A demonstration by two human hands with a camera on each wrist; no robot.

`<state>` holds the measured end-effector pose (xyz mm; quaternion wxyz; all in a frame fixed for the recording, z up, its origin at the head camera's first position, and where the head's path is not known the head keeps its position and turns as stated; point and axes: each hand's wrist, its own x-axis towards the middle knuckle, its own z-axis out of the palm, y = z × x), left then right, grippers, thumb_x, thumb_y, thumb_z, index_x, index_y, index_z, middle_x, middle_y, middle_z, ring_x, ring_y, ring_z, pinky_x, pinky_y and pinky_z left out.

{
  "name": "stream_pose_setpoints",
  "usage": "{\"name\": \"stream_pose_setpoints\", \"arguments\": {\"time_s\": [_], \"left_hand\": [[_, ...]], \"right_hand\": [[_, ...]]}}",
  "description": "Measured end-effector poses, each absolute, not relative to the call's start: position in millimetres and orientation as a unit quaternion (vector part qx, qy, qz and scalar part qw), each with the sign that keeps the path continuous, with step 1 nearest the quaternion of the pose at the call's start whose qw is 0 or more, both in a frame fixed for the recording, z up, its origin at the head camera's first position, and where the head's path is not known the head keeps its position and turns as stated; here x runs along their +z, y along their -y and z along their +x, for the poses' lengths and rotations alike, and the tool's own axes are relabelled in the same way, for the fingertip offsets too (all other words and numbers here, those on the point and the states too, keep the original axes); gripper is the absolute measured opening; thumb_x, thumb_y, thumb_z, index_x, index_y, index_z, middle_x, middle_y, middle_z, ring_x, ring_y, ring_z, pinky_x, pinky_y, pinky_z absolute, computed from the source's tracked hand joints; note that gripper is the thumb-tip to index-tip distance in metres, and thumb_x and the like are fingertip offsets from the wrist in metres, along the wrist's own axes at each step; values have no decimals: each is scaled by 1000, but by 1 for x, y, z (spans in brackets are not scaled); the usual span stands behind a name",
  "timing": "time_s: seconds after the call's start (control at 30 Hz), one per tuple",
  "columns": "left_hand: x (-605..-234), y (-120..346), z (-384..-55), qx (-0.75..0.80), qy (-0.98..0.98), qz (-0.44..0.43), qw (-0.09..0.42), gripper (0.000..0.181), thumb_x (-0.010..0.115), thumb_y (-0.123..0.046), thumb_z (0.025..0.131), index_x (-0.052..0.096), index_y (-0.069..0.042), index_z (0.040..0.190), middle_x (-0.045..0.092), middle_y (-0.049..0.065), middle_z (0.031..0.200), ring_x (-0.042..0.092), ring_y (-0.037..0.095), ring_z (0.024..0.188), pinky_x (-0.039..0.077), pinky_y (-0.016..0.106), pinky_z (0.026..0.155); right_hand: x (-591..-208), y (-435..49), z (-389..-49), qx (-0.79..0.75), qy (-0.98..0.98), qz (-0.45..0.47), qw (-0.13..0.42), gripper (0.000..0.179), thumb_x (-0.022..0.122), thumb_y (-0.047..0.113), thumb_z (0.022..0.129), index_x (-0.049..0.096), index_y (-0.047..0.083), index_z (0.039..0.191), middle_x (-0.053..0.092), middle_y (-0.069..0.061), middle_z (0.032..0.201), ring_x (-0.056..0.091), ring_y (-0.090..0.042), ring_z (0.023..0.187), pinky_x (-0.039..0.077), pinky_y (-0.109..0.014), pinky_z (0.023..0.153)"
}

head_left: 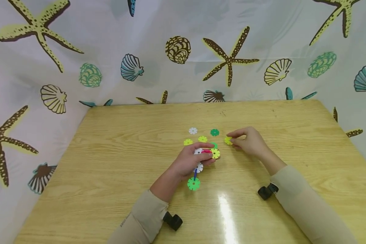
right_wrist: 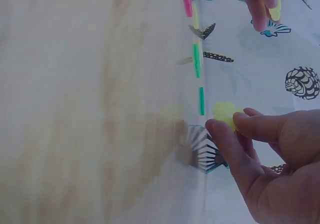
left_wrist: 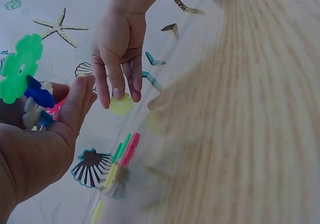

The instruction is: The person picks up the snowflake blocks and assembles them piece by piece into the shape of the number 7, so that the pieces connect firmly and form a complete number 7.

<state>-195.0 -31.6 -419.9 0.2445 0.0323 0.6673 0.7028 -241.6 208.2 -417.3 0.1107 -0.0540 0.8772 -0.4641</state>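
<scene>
the right hand (head_left: 247, 141) pinches a yellow disc (head_left: 228, 140) near its edge between thumb and fingers, while to that grip's left the left hand (head_left: 187, 160) grips a cluster of joined discs (head_left: 199, 167), its green end jutting out on the wearer's side. the disc looks light, thin and stiff, perhaps slippery on its flat faces, so the notched rim seems the best hold; the cluster's slotted joints may work loose if squeezed.

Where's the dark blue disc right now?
In the head view, below and slightly right of centre, the dark blue disc shows edge-on just below the left hand, between a white disc above and a green disc below.
</scene>
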Motion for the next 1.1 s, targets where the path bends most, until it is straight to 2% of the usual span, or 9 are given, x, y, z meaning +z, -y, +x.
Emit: {"name": "stream_pose_setpoints", "arguments": {"time_s": [0.03, 0.1, 0.27, 0.53, 0.73, 0.93, 1.1], "left_hand": [[-420, 31, -195, 702, -669, 32, 243, 39, 61, -4, 97, 58, 0, 136, 63, 19, 125, 73, 10, 86, 58, 34, 91], [-420, 31, -195, 701, -672, 32, 237, 38, 62, -5, 97, 59, -1, 135, 67, 17, 119, 73, 11, 85, 59, 35, 90], [-419, 33, -196, 705, -670, 28, 231, 36, 62, -7, 97, 61, -4, 133, 70, 11, 104, 72, 11, 83, 59, 33, 84], [-419, 34, -198, 720, -656, 5, 227, 37, 62, -9, 98, 59, -4, 135, 68, 20, 122, 74, 15, 94, 59, 35, 90], [-418, 35, -198, 721, -657, -6, 218, 37, 64, -6, 96, 61, -3, 133, 67, 20, 121, 74, 24, 100, 59, 31, 89], [-416, 37, -199, 722, -659, -1, 213, 38, 64, -5, 96, 60, -2, 134, 66, 19, 121, 75, 17, 91, 60, 27, 85], [-415, 40, -199, 720, -659, 2, 215, 38, 64, -6, 97, 60, -3, 134, 66, 18, 122, 75, 21, 95, 60, 27, 85]], "right_hand": [[-416, -209, -240, -478, -869, -51, 113, 26, 61, 6, 98, 70, 1, 123, 62, -22, 132, 74, -27, 96, 62, -34, 80], [-414, -211, -236, -498, -859, -53, 109, 26, 61, 6, 98, 70, 0, 123, 62, -22, 133, 74, -27, 96, 62, -32, 79], [-410, -214, -231, -558, -821, -64, 98, 29, 63, 4, 97, 67, -5, 124, 61, -24, 134, 73, -32, 99, 61, -36, 84], [-410, -212, -221, -591, -798, -67, 96, 31, 65, 4, 96, 66, -5, 125, 61, -25, 133, 75, -17, 91, 60, -34, 85], [-405, -208, -215, -580, -804, -86, 93, 31, 66, 5, 95, 66, -5, 125, 63, -26, 131, 75, -22, 93, 61, -36, 85], [-401, -210, -213, -572, -811, -80, 96, 31, 66, 6, 95, 67, -2, 126, 62, -23, 133, 75, -16, 93, 60, -36, 86], [-399, -208, -209, -561, -817, -92, 100, 32, 69, 11, 94, 69, 3, 125, 63, -17, 134, 75, -23, 98, 60, -31, 86]]}}
